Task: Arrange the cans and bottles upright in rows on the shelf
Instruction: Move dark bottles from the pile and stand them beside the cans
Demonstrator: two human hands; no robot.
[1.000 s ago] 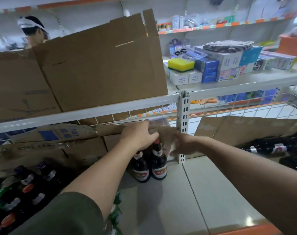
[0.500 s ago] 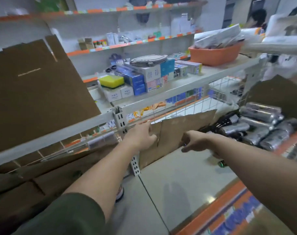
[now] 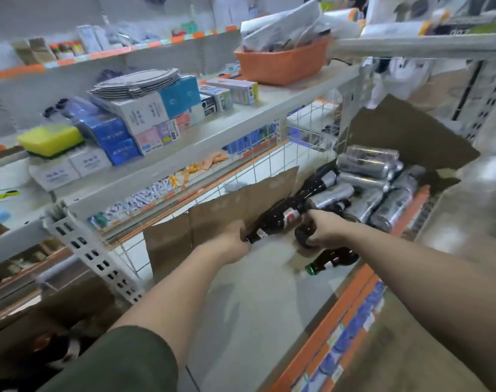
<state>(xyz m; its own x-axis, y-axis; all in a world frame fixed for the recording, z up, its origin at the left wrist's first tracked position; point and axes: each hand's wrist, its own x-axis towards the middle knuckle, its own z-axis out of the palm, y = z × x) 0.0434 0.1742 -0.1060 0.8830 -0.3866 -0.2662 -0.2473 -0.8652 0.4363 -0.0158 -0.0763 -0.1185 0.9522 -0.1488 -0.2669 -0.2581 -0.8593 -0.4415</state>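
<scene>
Gripping the neck of a red-labelled dark brown glass bottle [image 3: 280,219], my left hand [image 3: 234,243] has its fingers clamped round it; the bottle slants away beyond them, over the grey metal shelf [image 3: 255,301]. My right hand [image 3: 324,232] curls its fingers round a second dark bottle [image 3: 301,236]. Just under those fingers lies a green-capped brown bottle [image 3: 336,258]; beyond them, silver cans [image 3: 382,205] lie piled sideways.
</scene>
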